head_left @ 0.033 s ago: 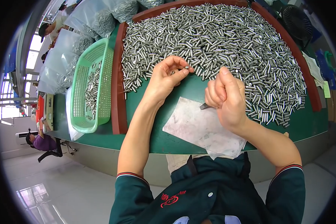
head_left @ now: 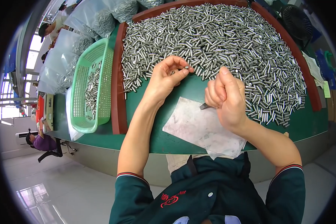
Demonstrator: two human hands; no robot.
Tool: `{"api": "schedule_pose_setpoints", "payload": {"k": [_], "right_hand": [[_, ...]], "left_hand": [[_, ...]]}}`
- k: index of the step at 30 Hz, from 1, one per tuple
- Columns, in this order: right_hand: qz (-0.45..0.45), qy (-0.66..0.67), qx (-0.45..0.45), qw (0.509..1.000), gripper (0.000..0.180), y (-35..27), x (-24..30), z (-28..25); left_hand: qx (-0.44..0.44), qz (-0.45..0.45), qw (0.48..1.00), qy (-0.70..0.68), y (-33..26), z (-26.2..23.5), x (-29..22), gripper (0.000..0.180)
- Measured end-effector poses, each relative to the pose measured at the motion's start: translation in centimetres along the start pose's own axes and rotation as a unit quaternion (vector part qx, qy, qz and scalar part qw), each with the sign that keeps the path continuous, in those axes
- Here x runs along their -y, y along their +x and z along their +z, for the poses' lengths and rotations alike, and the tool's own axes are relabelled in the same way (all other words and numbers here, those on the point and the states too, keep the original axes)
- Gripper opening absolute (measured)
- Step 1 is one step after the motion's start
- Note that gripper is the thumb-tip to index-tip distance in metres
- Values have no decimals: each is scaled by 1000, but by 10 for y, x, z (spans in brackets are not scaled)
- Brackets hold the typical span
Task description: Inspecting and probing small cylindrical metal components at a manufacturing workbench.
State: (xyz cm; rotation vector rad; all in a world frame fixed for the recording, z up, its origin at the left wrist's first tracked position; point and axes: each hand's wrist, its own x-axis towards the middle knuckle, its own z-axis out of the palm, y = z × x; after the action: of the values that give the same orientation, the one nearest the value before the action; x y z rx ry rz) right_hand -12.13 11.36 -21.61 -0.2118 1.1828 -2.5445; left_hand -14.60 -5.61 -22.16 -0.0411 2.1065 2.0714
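Pin (head_left: 186, 68) sits pinched between thumb and forefinger of the left hand (head_left: 168, 76), by the pile's (head_left: 212, 41) near edge; the right hand (head_left: 227, 99) curls around a dark tool (head_left: 204, 106). Bare table (head_left: 194, 87) separates them; red rails (head_left: 118, 93) bound the pile.

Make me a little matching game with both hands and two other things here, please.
Column one:
1. Left hand
2. Right hand
3. Basket
4. Fan

Column two:
A. Black, at the picture's upper right
B. Pinching a short metal rod
C. Curled into a fist, a dark object poking out
D. Light green, rods inside

Pairs: 1-B; 2-C; 3-D; 4-A
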Motion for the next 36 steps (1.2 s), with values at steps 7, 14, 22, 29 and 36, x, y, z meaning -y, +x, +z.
{"api": "schedule_pose_setpoints", "payload": {"k": [7, 14, 22, 29, 36], "right_hand": [[3, 6, -5, 1000, 45, 0, 1, 1], [5, 10, -4, 1000, 45, -2, 3, 1], [10, 14, -12, 1000, 45, -2, -1, 4], [-31, 48, 6, 998, 45, 4, 4, 2], [-21, 11, -26, 999, 44, 6, 0, 5]], "left_hand": [[9, -3, 1000, -4, 1, -1, -1, 12], [21, 15, 1000, 2, 0, 1, 0, 11], [-22, 57, 989, 134, -16, 1, -1, 9], [-44, 114, 930, 346, -65, 26, -1, 13], [-82, 105, 921, 367, -71, 34, 10, 14]]}}
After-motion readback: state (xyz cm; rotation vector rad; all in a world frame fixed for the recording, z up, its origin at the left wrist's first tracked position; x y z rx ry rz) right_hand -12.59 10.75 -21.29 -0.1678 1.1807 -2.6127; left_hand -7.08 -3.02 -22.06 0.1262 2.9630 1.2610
